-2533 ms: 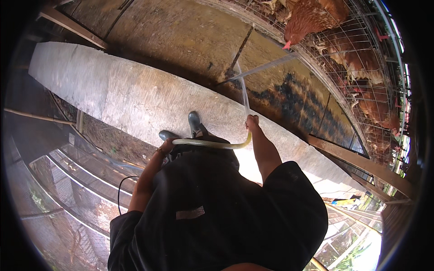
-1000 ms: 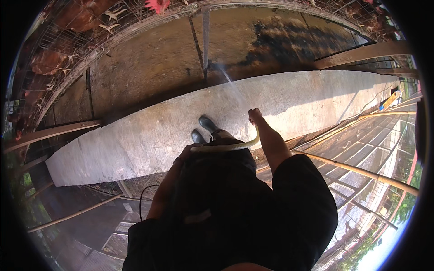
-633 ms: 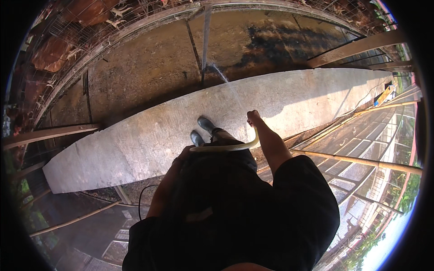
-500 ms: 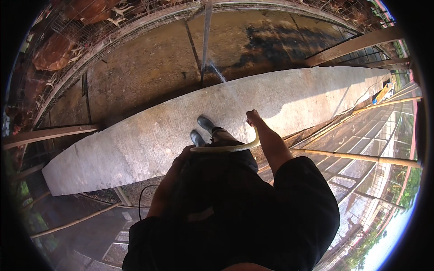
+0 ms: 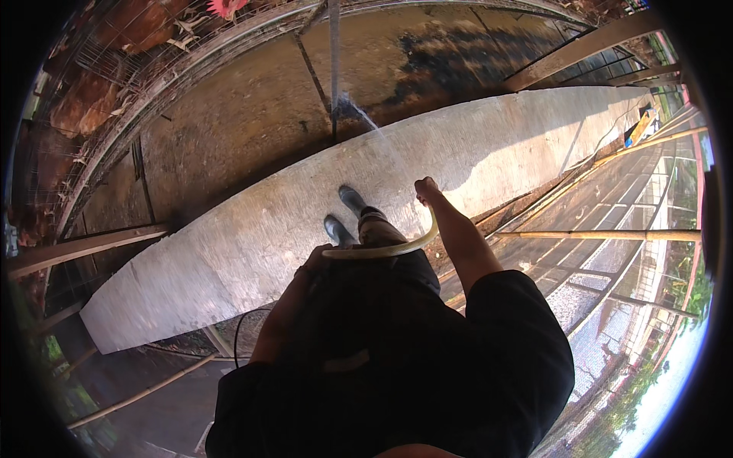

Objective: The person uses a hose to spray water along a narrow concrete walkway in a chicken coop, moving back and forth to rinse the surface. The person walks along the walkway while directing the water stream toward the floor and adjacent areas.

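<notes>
**Inspector A:** Position of the person?

**Inspector B:** The person stands on a long concrete walkway [image 5: 229,259], both dark rubber boots [image 5: 345,215] planted on it, toes toward the far edge. A dark long-sleeved top fills the lower middle of the view.

**Inspector A:** The right hand?

**Inspector B:** The right hand [image 5: 426,191] is extended forward over the walkway, fingers closed around the outlet end of a pale yellow hose [image 5: 382,250]. A thin jet of water [image 5: 378,133] leaves that end and runs up and to the left, reaching the dirt floor [image 5: 252,114] near an upright metal post [image 5: 334,69].

**Inspector A:** And the hose itself?

**Inspector B:** It curves from the right hand back across the person's front, above the thighs, to the left hand [image 5: 314,263]. That hand sits close to the body with the hose at it; whether the fingers are wrapped round it cannot be told, as dark clothing blurs the outline.

**Inspector A:** Surroundings?

**Inspector B:** Wire cages [image 5: 114,69] with brown hens [image 5: 92,99] line the upper left. A wet dark patch [image 5: 450,61] marks the floor beyond the walkway. Slatted flooring [image 5: 611,229] and a timber rail [image 5: 603,235] lie to the right. A thin dark cord [image 5: 243,336] hangs by the left forearm.
</notes>
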### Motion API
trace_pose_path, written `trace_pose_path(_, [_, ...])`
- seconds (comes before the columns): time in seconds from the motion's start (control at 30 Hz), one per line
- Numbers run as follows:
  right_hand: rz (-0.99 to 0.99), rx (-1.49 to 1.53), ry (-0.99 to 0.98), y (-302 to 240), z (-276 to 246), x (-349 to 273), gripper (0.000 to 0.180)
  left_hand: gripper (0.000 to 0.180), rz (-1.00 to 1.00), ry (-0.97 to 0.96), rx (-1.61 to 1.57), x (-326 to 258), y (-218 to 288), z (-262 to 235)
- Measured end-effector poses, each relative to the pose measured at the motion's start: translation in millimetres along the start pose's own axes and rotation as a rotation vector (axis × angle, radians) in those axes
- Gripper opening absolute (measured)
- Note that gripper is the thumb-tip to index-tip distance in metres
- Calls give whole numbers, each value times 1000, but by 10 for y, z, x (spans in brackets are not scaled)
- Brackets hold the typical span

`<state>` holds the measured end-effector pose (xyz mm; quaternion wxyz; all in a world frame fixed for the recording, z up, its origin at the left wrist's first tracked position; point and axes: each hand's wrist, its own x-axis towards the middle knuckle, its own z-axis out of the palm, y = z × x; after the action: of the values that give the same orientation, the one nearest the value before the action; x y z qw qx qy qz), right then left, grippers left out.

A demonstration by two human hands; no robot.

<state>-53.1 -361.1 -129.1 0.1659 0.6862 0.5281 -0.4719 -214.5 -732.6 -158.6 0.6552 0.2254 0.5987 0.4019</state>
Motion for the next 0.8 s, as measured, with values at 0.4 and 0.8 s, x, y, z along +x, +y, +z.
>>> trace_pose_path(0.4, [-4,29,-1,-3,-204,341,20,7,-25,-6,-39,318,320,23])
trace_pose_path(0.8, [19,67,-32,-60,-816,1023,18,13,-77,-98,252,1106,902,-39])
